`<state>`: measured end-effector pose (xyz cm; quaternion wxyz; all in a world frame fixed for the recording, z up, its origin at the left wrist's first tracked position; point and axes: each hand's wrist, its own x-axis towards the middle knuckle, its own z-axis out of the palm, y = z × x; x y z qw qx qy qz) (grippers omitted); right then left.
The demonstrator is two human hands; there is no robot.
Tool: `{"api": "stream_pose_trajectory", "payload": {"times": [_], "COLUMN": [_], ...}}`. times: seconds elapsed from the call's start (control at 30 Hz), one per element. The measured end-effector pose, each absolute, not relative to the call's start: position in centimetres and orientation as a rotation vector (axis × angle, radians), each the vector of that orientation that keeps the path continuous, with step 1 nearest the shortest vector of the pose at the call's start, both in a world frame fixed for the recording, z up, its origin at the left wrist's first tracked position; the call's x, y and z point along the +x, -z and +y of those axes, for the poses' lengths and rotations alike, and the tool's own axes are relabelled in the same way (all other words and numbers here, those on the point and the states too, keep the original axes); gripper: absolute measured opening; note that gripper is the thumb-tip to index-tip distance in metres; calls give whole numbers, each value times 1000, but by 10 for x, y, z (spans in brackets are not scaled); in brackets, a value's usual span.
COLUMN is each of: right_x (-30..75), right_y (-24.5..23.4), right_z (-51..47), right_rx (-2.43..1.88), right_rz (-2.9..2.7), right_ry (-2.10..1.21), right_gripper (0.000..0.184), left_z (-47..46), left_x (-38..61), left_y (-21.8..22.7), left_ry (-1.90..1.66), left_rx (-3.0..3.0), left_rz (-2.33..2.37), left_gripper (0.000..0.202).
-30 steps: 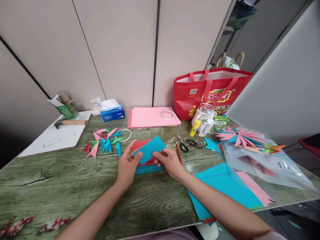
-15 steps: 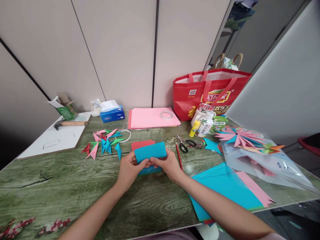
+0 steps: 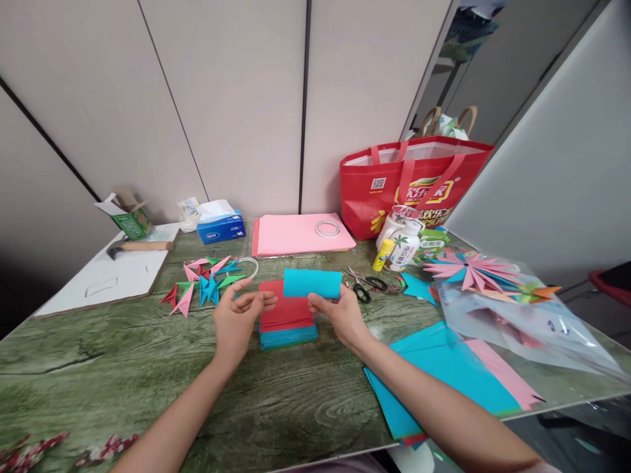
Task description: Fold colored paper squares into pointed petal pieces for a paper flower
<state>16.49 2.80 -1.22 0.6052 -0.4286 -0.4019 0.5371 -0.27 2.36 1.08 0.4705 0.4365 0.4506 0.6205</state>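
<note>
A folded blue strip of paper is pinched at its right end between the thumb and fingers of my right hand. My left hand is off the paper, its fingers apart and holding nothing. Under and just behind the strip lies a stack of red paper pieces, with blue paper pieces at its near side. Left of my left hand sits a cluster of folded paper stars and points in pink, red, green and blue, beside a white ring.
Scissors and a yellow glue stick lie right of centre. Large blue sheets and a pink paper flower are on the right. Behind stand pink sheets, a red bag and a tissue box; a hammer is far left.
My left hand has let go of the blue paper and moved left, its fingers opening. My right hand has shifted the paper slightly right, uncovering more of the red stack.
</note>
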Motion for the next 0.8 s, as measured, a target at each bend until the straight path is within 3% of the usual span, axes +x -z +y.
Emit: {"api": "stream_pose_trajectory", "payload": {"times": [0.13,0.23,0.63,0.8], "right_x": [160,158,189,173], "right_y": [15,16,5,1], "right_z": [25,22,45,30], "right_rx": [-968,-972,-992,-873], "right_rz": [-1029,-1124,-900,-1079], "right_ry": [-1310,-1331,-1043,-1492], "right_gripper": [33,35,35,30], "left_z": [21,18,19,13], "left_x": [1,4,0,-8], "left_y": [-7,-1,-5,4], "left_ry": [-1244,-1130,-1484,-1577], "left_rx": [1122,1106,1221,1659], "left_rz": [1070,1073,1276,1386], "left_gripper": [48,37,9,18]}}
